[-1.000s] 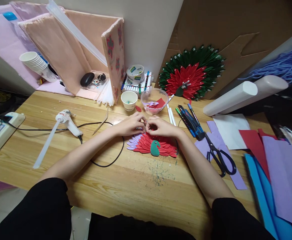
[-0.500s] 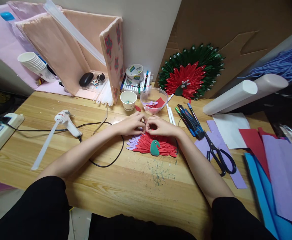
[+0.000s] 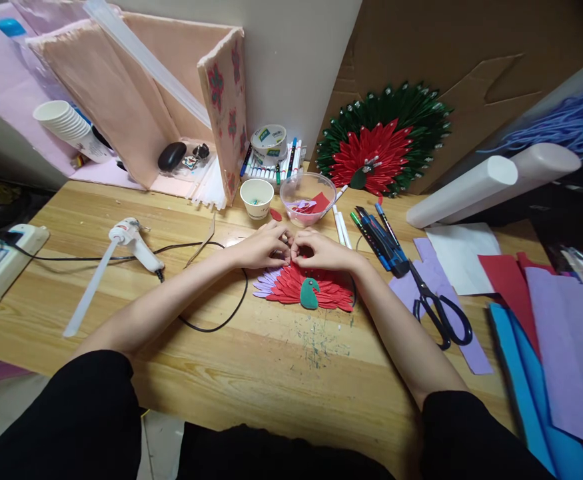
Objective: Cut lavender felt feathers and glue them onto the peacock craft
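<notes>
A felt peacock (image 3: 330, 293) with red and purple feather strips and a green head-and-body piece (image 3: 309, 295) lies flat on the wooden table in front of me. My left hand (image 3: 266, 247) and my right hand (image 3: 322, 249) meet at its upper edge, fingertips pinched together and nearly touching. Whatever is between the fingers is too small or too covered to make out. The hands hide part of the upper feathers. Just beyond them stand a paper cup (image 3: 256, 200) with small bits inside and a clear plastic bowl (image 3: 308, 208) of red and purple felt scraps.
Left on the table is a glue gun (image 3: 138, 243) with a long glue stick, its black cable (image 3: 211, 330) looping near my left forearm. Scissors (image 3: 438, 303), pens (image 3: 371, 240) and felt sheets (image 3: 566, 340) lie right. A green-and-red peacock (image 3: 376, 147) leans on cardboard behind.
Both hands stay pinched at the peacock's upper edge with only slight finger movement. The view has shifted very slightly; nothing else has visibly moved.
</notes>
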Tool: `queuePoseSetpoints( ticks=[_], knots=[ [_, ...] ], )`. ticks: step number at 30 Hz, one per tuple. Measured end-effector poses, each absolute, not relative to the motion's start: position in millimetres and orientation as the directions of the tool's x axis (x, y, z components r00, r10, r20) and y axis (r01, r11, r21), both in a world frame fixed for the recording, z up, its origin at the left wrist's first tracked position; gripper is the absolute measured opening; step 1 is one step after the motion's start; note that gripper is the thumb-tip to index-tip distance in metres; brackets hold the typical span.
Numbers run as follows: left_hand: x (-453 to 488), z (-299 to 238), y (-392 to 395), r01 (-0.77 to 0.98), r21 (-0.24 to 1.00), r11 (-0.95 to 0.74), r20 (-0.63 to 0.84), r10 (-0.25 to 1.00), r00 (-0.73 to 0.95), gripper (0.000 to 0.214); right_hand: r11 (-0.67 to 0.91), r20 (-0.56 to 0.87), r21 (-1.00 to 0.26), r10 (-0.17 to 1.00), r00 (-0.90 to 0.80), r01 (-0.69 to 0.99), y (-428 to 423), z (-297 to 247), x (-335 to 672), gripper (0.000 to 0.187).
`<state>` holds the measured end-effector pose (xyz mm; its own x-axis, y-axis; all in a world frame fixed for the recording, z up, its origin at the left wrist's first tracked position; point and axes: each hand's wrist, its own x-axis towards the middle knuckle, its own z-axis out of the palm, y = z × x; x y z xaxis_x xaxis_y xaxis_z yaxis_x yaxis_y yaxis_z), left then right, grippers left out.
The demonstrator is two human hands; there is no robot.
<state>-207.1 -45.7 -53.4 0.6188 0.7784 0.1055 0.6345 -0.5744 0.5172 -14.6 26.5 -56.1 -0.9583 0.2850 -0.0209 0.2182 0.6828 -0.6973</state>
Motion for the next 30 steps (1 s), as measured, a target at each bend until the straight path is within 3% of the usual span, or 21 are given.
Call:
queuePoseSetpoints(
  ticks=[7, 13, 17, 22, 30],
  knots=[
    [-207, -54, -40, 0.637, 0.524, -0.565, 0.082, 0.778, 0.623, 0.015, 0.661, -0.035, -0.714, 0.296, -0.954, 0.231, 26, -54, -15, 0.004],
    [-212, -53, -36, 0.61, 0.607, -0.51, 0.041, 0.786, 0.617, 0.014, 0.666, -0.039, -0.711, 0.285, -0.958, 0.227, 28, -55, -16, 0.004],
    [-218, -54, -41, 0.657, 0.624, -0.424, 0.078, 0.87, 0.487, 0.019, 0.656, -0.008, -0.728, 0.283, -0.959, 0.199, 27, -54, -16, 0.005],
    [-219, -58, -52, 0.773, 0.558, -0.303, 0.091, 0.948, 0.305, 0.022, 0.639, -0.008, -0.741, 0.296, -0.955, 0.204, 25, -53, -16, 0.007],
    [-213, -62, -59, 0.777, 0.567, -0.273, 0.084, 0.958, 0.275, 0.022, 0.687, 0.001, -0.689, 0.319, -0.948, 0.23, 22, -52, -18, 0.005]
  ],
)
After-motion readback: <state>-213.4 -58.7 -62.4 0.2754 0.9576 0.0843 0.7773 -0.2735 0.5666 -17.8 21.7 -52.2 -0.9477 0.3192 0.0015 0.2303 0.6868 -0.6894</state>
